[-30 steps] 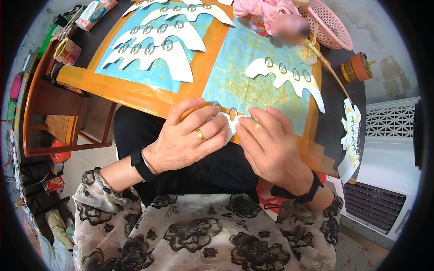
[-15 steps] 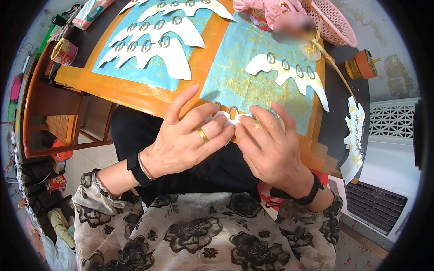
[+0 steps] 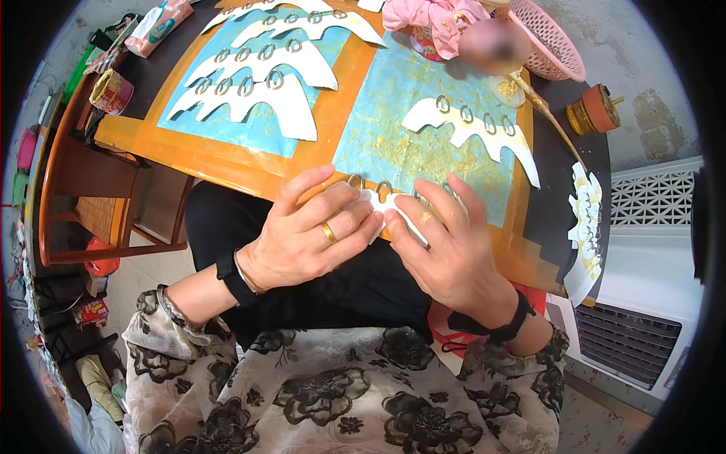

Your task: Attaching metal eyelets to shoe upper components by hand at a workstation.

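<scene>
Pinched between both of your hands is a white cutout (image 3: 383, 203) with a wavy edge and metal rings along it, and it lies on the near edge of the wooden table (image 3: 333, 113), right in front of you. Your left hand (image 3: 306, 238) presses down on the cutout's left end with the fingers spread flat over it, a gold ring (image 3: 330, 232) showing on one finger. Your right hand (image 3: 454, 253) holds the cutout's right end, fingers laid over it and the thumb tip meeting your left fingertips. Only the middle strip of the cutout and two or three of its rings show between your hands; the rest is hidden under them. Both grips are narrow and closed on that one piece.

A black band sits on each wrist. Beyond the held piece, on the same table, a blue sheet (image 3: 423, 144) smeared with yellow paste carries another white cutout (image 3: 473, 132) with rings. Farther left on the table a second blue sheet (image 3: 234, 125) bears a stack of similar cutouts (image 3: 257, 79). At the far side of the table a pink basket (image 3: 548, 45) stands by a pink cloth (image 3: 431, 15). Off the table's right end, more white pieces (image 3: 586, 227) hang over a dark surface, near an orange spool (image 3: 594, 110). Left of the table stands a wooden chair (image 3: 83, 189)
</scene>
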Motion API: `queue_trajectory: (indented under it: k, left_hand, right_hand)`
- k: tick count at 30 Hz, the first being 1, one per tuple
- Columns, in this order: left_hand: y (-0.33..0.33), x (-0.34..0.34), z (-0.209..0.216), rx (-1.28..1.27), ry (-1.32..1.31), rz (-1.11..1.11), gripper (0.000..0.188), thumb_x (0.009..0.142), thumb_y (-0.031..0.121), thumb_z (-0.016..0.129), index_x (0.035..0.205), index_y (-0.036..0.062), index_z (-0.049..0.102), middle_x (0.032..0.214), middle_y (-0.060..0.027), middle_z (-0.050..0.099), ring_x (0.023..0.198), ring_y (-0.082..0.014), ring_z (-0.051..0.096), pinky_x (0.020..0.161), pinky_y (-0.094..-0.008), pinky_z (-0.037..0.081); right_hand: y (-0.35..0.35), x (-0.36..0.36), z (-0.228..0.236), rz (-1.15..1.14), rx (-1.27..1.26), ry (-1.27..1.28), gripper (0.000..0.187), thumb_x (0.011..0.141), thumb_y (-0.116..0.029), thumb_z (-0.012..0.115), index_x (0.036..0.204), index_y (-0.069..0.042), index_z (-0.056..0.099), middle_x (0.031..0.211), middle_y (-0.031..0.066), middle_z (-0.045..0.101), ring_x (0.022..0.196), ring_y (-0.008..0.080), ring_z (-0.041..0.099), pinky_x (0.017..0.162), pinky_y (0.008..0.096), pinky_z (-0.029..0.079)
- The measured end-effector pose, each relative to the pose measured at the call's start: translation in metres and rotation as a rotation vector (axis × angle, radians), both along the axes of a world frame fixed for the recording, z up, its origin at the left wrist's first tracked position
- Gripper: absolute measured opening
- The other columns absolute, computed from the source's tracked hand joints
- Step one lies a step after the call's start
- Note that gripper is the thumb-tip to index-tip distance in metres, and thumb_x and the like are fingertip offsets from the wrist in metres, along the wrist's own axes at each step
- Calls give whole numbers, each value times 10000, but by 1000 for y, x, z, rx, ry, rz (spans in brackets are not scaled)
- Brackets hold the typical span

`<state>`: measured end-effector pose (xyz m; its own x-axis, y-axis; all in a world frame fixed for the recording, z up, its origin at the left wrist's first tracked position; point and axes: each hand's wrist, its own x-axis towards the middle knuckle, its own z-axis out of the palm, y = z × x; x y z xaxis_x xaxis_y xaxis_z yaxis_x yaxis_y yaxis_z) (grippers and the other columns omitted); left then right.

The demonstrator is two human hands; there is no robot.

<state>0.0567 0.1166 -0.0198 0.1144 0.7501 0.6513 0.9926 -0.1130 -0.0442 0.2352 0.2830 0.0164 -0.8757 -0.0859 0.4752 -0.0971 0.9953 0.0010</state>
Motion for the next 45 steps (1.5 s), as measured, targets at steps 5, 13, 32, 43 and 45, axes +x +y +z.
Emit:
queue_trajectory:
  k: [5,13,32,43,45]
  left_hand:
    - [3,-4,5,-25,-39,-26,291,809,138,793,1098,168,779,1078,41,701,1113,-163,664,1199,-499,420]
    - [-1,1,7,-42,-71,-5,351,831,129,738,1182,130,721,1100,6,677,1180,-184,650,1269,-534,362]
    - [-10,0,18,-161,-297,-78,314,834,217,863,1103,147,716,1236,-22,659,1279,-311,560,1210,-565,391]
    - [-18,8,16,-32,-765,-44,236,978,8,701,1186,92,771,1461,-169,555,1320,-336,563,1063,-440,496]
    - [-14,12,16,-17,-986,-32,191,975,-17,691,1124,66,778,1436,-167,584,1250,-323,628,1008,-400,538]
  right_hand:
    - [1,0,1,13,25,-9,154,859,-129,705,987,-45,722,1132,80,695,1292,270,616,1165,556,413]
    - [1,2,6,79,174,-33,251,858,-108,693,1075,11,734,1133,115,698,1292,278,618,1138,551,442]
    - [36,6,31,-113,-416,61,509,968,-169,727,1438,-56,568,1497,217,532,1409,425,478,1164,493,414]
    - [49,4,5,-31,-442,-156,431,916,-255,811,1289,-69,702,1425,154,605,1415,395,468,1163,509,395]
    - [46,2,6,-30,-401,-153,423,919,-265,809,1283,-76,708,1422,145,603,1412,384,469,1155,505,389]
